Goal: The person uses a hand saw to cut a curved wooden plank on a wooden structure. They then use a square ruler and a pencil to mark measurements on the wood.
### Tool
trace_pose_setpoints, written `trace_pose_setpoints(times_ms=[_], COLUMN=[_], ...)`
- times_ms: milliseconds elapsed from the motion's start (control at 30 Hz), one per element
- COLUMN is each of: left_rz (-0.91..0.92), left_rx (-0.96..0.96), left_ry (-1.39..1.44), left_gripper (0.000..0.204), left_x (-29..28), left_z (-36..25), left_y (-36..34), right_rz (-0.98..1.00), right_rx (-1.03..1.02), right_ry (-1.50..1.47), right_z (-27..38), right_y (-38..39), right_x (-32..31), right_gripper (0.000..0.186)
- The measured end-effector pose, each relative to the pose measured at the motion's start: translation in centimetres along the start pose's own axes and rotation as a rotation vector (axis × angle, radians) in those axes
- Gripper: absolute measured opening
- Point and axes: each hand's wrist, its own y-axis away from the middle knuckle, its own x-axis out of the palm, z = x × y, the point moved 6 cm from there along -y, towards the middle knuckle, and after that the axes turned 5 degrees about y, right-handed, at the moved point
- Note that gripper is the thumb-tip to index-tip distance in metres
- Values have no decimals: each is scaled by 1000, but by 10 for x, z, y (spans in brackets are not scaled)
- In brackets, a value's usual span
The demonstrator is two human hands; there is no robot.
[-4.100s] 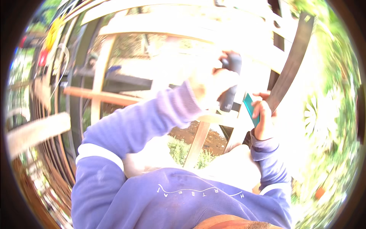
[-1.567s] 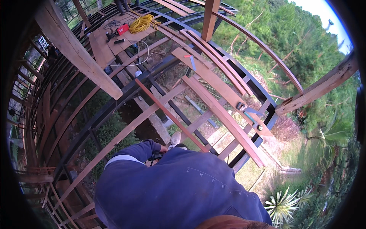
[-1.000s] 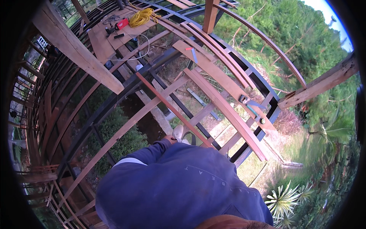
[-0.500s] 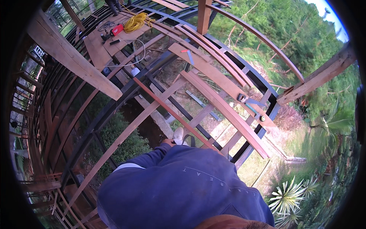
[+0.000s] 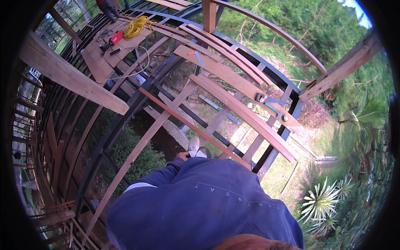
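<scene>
While my blue sleeve (image 5: 158, 183) hides both hands, grip unreadable, I see the thin red batten (image 5: 196, 127) nearest, running eleven-to-four, left arm closer.

Outdoors, daylight; curved timber-and-steel frame (image 5: 233, 87) high above grass (image 5: 291, 175), trees (image 5: 316, 29) beyond.

No packages, labels, signs or screens are in view.
</scene>
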Motion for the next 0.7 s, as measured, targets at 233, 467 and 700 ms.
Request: trace_pose_setpoints(times_ms=[233,467,700], left_rz=[319,199,-16], left_rx=[223,222,213], left_ry=[368,125,251], left_gripper=[35,45,49], left_x=[16,-6,-25], left_z=[23,11,56], left_y=[-16,-13,-1], right_rz=[11,10,-3], right_rx=[-18,-19,-120], right_ry=[8,17,49], right_z=[12,29,62], right_y=[-5,7,10], right_x=[6,9,51], right_gripper=[58,59,59])
